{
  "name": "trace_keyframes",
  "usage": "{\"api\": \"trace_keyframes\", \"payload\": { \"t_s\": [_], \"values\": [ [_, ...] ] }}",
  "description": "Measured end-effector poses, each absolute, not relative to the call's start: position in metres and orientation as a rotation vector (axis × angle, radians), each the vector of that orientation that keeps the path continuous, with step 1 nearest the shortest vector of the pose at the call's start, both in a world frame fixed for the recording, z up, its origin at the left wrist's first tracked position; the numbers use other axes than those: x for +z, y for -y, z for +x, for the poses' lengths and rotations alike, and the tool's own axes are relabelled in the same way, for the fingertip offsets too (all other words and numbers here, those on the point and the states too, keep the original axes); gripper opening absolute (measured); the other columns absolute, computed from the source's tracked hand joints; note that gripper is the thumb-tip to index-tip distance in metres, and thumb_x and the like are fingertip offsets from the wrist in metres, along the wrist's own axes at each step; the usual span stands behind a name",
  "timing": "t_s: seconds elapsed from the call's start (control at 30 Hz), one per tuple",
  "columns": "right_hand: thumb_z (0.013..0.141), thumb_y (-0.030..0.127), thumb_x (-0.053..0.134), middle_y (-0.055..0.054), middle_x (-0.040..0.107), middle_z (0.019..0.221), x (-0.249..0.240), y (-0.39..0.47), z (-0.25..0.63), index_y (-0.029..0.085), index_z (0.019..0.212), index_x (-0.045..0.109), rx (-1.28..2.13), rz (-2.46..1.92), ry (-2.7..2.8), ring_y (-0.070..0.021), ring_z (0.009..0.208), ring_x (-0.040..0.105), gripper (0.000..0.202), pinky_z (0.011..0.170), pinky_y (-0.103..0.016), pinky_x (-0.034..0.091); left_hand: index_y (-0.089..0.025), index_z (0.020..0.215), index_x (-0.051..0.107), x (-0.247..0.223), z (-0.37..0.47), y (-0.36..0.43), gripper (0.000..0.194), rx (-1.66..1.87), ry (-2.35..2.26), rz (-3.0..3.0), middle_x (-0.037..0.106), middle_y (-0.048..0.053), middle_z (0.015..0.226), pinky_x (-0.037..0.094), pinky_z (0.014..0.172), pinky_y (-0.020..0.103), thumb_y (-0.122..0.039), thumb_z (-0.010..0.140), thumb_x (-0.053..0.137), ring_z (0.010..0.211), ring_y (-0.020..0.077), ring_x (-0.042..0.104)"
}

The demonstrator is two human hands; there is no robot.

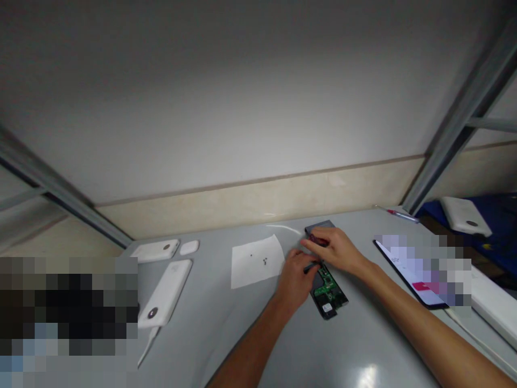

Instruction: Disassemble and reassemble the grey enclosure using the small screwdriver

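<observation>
A black-framed electronic device with a green circuit board (329, 288) lies open on the grey table, tilted toward the lower right. My left hand (297, 276) is at the board's upper left side, its fingers closed on a small dark piece (310, 267) whose kind I cannot make out. Just above, my right hand (339, 249) grips a dark red handle (319, 240) that looks like a screwdriver's; its tip is hidden. Past my right fingers shows the end of a flat grey part (321, 224). White paper (246, 272) with several tiny dark screws (265, 261) lies left of my hands.
White power banks (172, 291) and a small white case (189, 247) lie to the left. A phone (407, 275) rests at the right, with a cable below it. Behind it lies a thin screwdriver (404, 216). A blurred area covers the lower left. Metal posts flank the wall.
</observation>
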State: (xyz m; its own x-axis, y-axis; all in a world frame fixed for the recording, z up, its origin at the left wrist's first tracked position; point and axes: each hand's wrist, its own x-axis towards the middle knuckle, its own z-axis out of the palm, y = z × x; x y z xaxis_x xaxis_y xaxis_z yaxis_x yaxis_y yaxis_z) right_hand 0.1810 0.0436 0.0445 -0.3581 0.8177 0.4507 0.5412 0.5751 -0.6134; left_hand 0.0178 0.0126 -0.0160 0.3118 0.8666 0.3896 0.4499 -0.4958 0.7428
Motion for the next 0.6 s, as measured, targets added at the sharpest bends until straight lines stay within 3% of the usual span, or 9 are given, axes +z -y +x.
{"api": "trace_keyframes", "payload": {
  "t_s": [0.13,0.23,0.3,0.37,0.43,0.5,0.6],
  "values": [
    [0.100,0.045,0.058,0.006,0.041,0.056,0.022,-0.038,0.176,0.022,0.063,0.044,0.405,-1.144,1.873,-0.0115,0.053,0.040,0.046,0.055,-0.028,0.030,-0.023,0.092,0.078,-0.012,0.018,-0.011,0.015,1.063,-1.260,2.096,0.078,0.003,0.095,0.052,0.095,0.043,-0.009,0.087,0.073,0.100,0.0255,0.060],
    [0.103,0.043,0.052,0.002,0.052,0.061,0.018,-0.032,0.181,0.022,0.069,0.054,0.386,-1.163,1.851,-0.0142,0.057,0.048,0.040,0.059,-0.029,0.037,-0.023,0.090,0.078,-0.009,0.018,-0.010,0.017,1.042,-1.292,2.092,0.078,0.002,0.092,0.052,0.091,0.042,-0.007,0.087,0.073,0.095,0.0246,0.060],
    [0.105,0.041,0.046,-0.003,0.066,0.080,0.021,-0.031,0.185,0.021,0.089,0.067,0.425,-1.135,1.849,-0.0182,0.072,0.061,0.033,0.069,-0.031,0.045,-0.023,0.090,0.078,-0.007,0.018,-0.009,0.018,1.034,-1.300,2.077,0.078,0.002,0.091,0.053,0.091,0.041,-0.006,0.087,0.072,0.094,0.0241,0.060],
    [0.106,0.039,0.044,-0.006,0.071,0.094,0.024,-0.031,0.188,0.022,0.116,0.068,0.501,-1.102,1.819,-0.0210,0.085,0.065,0.032,0.079,-0.033,0.049,-0.022,0.092,0.077,-0.006,0.018,-0.008,0.018,1.043,-1.294,2.077,0.077,0.003,0.091,0.053,0.092,0.041,-0.006,0.087,0.071,0.095,0.0241,0.060],
    [0.105,0.040,0.047,-0.004,0.069,0.087,0.025,-0.030,0.188,0.023,0.133,0.063,0.595,-1.096,1.747,-0.0211,0.081,0.065,0.036,0.078,-0.034,0.050,-0.022,0.096,0.077,-0.005,0.017,-0.006,0.020,1.059,-1.262,2.110,0.077,0.003,0.095,0.052,0.094,0.041,-0.006,0.087,0.068,0.099,0.0244,0.060],
    [0.103,0.041,0.051,-0.001,0.066,0.078,0.025,-0.029,0.187,0.024,0.135,0.062,0.668,-1.104,1.694,-0.0203,0.073,0.063,0.038,0.072,-0.033,0.050,-0.022,0.101,0.076,-0.003,0.016,-0.004,0.022,1.065,-1.222,2.155,0.075,0.004,0.101,0.051,0.097,0.042,-0.007,0.088,0.066,0.103,0.0246,0.059],
    [0.102,0.043,0.053,-0.004,0.071,0.087,0.027,-0.027,0.188,0.025,0.125,0.070,0.692,-1.067,1.695,-0.0209,0.076,0.064,0.034,0.072,-0.034,0.051,-0.022,0.104,0.075,-0.001,0.016,-0.003,0.023,1.046,-1.183,2.196,0.073,0.005,0.104,0.051,0.099,0.043,-0.010,0.089,0.064,0.106,0.0249,0.058]
  ]
}}
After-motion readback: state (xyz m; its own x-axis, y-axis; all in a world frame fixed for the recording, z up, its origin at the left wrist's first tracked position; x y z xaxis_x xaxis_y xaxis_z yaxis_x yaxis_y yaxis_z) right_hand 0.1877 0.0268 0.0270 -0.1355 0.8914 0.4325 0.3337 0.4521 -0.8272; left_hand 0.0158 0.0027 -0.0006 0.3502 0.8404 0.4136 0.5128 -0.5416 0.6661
